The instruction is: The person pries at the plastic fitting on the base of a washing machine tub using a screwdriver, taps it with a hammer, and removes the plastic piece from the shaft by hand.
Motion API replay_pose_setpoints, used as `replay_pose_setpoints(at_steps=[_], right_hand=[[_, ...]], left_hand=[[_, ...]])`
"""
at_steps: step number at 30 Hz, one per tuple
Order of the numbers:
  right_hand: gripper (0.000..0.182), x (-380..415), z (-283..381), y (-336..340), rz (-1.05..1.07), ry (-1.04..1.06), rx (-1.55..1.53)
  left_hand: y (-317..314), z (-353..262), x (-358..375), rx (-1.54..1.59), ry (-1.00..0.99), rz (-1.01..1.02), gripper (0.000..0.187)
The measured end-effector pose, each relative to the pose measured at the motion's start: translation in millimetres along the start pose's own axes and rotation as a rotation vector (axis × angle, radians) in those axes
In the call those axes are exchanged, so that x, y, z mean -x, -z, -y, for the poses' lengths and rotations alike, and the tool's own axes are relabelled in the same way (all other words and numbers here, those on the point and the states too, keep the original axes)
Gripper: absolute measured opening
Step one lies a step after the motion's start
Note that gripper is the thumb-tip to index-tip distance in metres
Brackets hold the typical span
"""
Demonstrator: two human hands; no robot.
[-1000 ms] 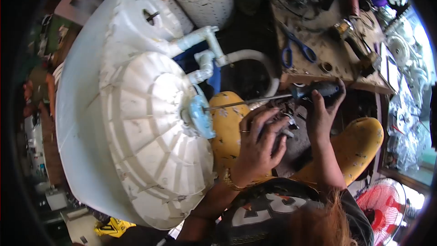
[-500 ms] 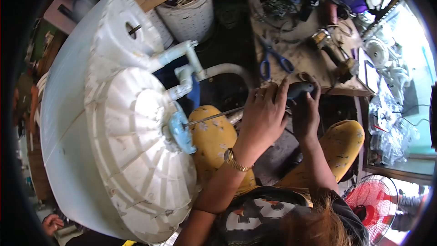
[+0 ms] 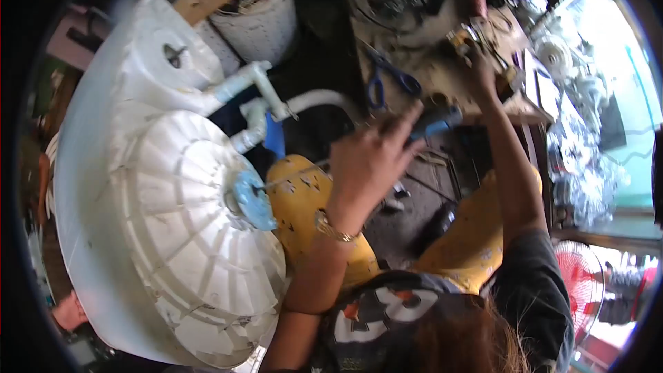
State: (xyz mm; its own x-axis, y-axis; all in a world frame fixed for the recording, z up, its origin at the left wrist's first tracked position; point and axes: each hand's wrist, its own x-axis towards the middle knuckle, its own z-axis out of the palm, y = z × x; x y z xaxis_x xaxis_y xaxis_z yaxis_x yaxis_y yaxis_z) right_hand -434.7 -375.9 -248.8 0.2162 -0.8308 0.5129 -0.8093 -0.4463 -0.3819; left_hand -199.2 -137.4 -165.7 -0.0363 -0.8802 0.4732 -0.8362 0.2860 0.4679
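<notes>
A white plastic washing machine tub with a ribbed round base lies tipped on its side at the left. At the centre of that base is a light-blue hub. A long screwdriver with a blue and black handle reaches the hub with its shaft tip. My left hand holds it partway along, index finger stretched forward along the handle side. Over on the worktable, my right hand has its fingers, somewhat blurred, around the yellowish metal end of a dark tool.
Blue-handled scissors lie near the table's left edge. Pale pipes stick out from the tub toward me. Behind stands a white perforated bin of scraps. A red fan is at the lower right; another person's hand shows at lower left.
My right hand has left the screwdriver handle and moved up and right to the dark tool on the table. My left hand stays on the screwdriver. The whole view has shifted slightly.
</notes>
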Motion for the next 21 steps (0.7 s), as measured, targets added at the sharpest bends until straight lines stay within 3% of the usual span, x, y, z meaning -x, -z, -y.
replay_pose_setpoints(at_steps=[1,2,3,5,6,7,9,12,15,17,21], right_hand=[[0.042,8,24,3,0.082,-0.115,-0.140],[0.036,21,37,-1,-0.096,0.129,-0.035],[0.031,39,47,-10,-0.186,0.128,-0.054],[0.023,85,74,-12,0.036,0.082,-0.447],[0.022,117,78,-37,0.117,-0.060,-0.733],[0.020,150,84,-54,0.089,-0.005,-0.586],[0.023,219,78,-111,0.443,-0.052,-0.262],[0.064,354,24,-233,0.658,-0.379,-0.223],[0.084,366,56,-215,0.877,-0.869,-0.238],[0.101,355,75,-199,0.914,-1.094,-0.228],[0.102,386,40,-239,0.752,-0.964,0.114]], left_hand=[[1,-1,-2,0.049,-0.015,-0.035,0.047],[-2,2,-2,0.045,-0.044,-0.077,0.046],[-3,2,-2,0.054,-0.035,-0.061,0.046],[0,1,-2,0.051,-0.034,-0.050,0.046],[0,0,-1,0.048,-0.043,-0.053,0.047],[0,0,0,0.045,-0.054,-0.057,0.047],[-1,1,2,0.058,-0.072,-0.074,0.047],[-3,2,5,0.079,-0.100,-0.102,0.048],[-2,1,9,0.065,-0.112,-0.113,0.049],[0,-1,14,0.016,-0.105,-0.076,0.052],[-3,3,18,0.042,-0.144,-0.091,0.055]])
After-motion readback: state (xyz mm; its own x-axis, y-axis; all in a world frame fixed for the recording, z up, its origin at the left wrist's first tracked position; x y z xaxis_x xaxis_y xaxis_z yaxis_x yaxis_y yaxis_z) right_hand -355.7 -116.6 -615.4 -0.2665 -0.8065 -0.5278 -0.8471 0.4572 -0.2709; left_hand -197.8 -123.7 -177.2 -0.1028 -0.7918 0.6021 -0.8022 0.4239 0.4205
